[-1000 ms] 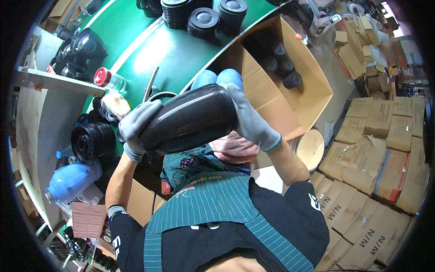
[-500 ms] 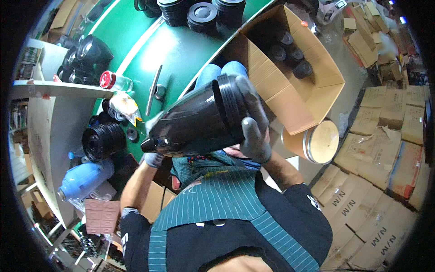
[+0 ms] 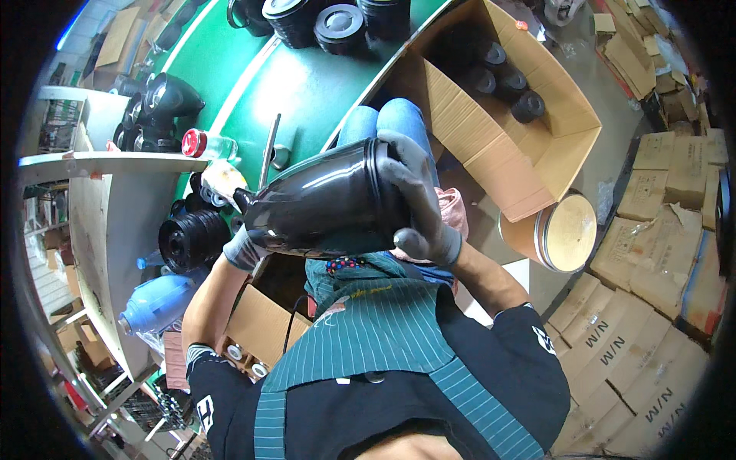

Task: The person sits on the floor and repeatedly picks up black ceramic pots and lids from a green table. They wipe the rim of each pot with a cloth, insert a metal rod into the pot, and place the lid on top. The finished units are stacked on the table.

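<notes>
Holding a shiny black jug point(image 3: 318, 201) on its side, both gloved hands are in front of the belly, above the lap. The right hand point(image 3: 423, 211) has its fingers point(image 3: 412, 242) bent around the wide end, gripping by the rim, with the thumb low. The left hand point(image 3: 244, 249) holds the narrow end from below and behind; most of its fingers are hidden by the jug.

Past the jug are two blue knees point(image 3: 402, 119). They sit close to the slanting edge of the green bench point(image 3: 314, 88). A thin metal bar point(image 3: 271, 146) lies on the bench, just past the jug's narrow end, so room is tight there. A jar with a red lid point(image 3: 211, 144) is farther left. Open green space stretches between the bar and the stacks of black lids point(image 3: 340, 27) at the far end.

On the right, the flap of a big brown box point(image 3: 566, 107) sticks out toward the knees. Black cups point(image 3: 527, 106) stand inside. A round tub point(image 3: 567, 231) is near the flap's lower edge. There is some room between the right hand and the tub.
</notes>
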Demonstrator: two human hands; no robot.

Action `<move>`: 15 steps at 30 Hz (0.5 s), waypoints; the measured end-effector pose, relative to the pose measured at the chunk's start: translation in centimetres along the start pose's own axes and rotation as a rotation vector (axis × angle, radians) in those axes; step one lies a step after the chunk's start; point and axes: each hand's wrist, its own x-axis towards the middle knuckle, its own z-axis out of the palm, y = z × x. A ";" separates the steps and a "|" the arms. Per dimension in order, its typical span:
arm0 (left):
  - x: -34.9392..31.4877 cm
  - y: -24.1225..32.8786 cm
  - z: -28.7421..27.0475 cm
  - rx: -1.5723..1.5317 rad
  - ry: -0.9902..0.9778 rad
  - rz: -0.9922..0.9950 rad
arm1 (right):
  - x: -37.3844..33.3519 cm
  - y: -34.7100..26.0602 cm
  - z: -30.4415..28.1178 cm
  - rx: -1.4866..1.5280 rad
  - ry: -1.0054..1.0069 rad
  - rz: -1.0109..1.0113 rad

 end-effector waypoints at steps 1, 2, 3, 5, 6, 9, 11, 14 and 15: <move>0.2 1.3 -0.3 0.094 0.019 0.055 | -0.9 0.5 0.4 0.144 0.056 0.158; 0.1 3.0 -0.6 0.248 0.050 0.141 | -1.8 0.6 1.2 0.296 0.113 0.320; 0.5 4.9 -0.8 0.407 0.069 0.238 | -2.1 1.1 1.5 0.436 0.152 0.408; 0.0 9.4 -1.2 0.756 0.054 0.439 | -2.6 1.6 2.3 0.506 0.066 0.487; -0.2 10.8 -0.1 0.952 -0.088 0.562 | -3.3 2.3 2.4 0.398 -0.050 0.471; -1.2 14.0 2.6 1.378 -0.511 1.047 | -6.6 6.5 4.2 1.302 -0.236 1.132; -0.3 14.7 3.4 1.395 -0.627 1.271 | -6.9 6.6 3.9 1.043 -0.364 1.063; 1.6 16.3 1.2 1.119 -0.371 0.900 | -4.5 4.1 2.4 1.322 -0.137 1.212; 1.9 16.9 0.3 1.068 -0.289 0.740 | -6.3 5.2 2.1 1.067 -0.224 1.008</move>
